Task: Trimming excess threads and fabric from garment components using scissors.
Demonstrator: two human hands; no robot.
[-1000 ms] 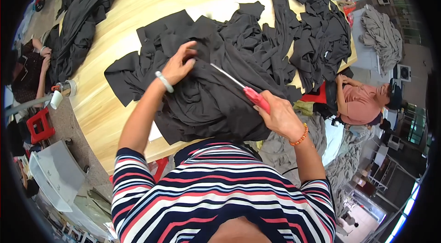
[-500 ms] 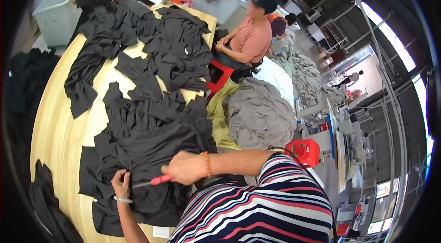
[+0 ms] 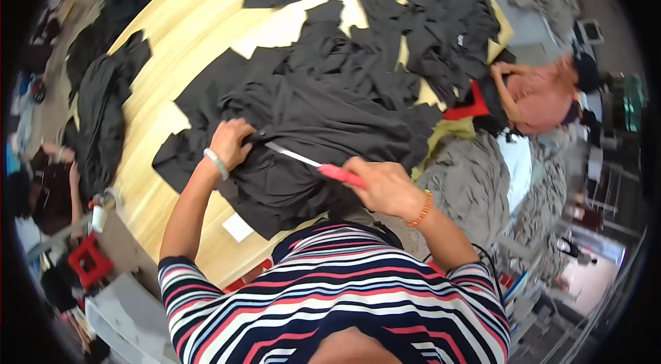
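Dark garment (image 3: 323, 116): crumpled in a broad heap on the pale wooden worktop (image 3: 162, 75), directly in front of the person, folds drawn toward the left hand.
Left hand (image 3: 233, 142): fingers grasping a pinch of the dark cloth; a pale bangle (image 3: 216, 164) circles the wrist.
Right hand (image 3: 389, 188): fingers clenched around the handle of the red-handled tool (image 3: 342, 175); an orange beaded bracelet (image 3: 423, 210) is on the wrist.
Tool tip: slants up and left, close to the left fingers; whether it touches the cloth, I cannot tell.
White paper (image 3: 237, 227): flat on the worktop, just beside the heap's lower left edge.
Other dark clothes (image 3: 451, 27): spread across the worktop's far right.
Grey cloth pile (image 3: 468, 178): right of the worktop, beside yellow-green cloth (image 3: 447, 133).
Co-worker (image 3: 540, 99): at the right, in a pink top and dark cap, hands held together.
Red stool (image 3: 89, 259): on the floor, left of the worktop.
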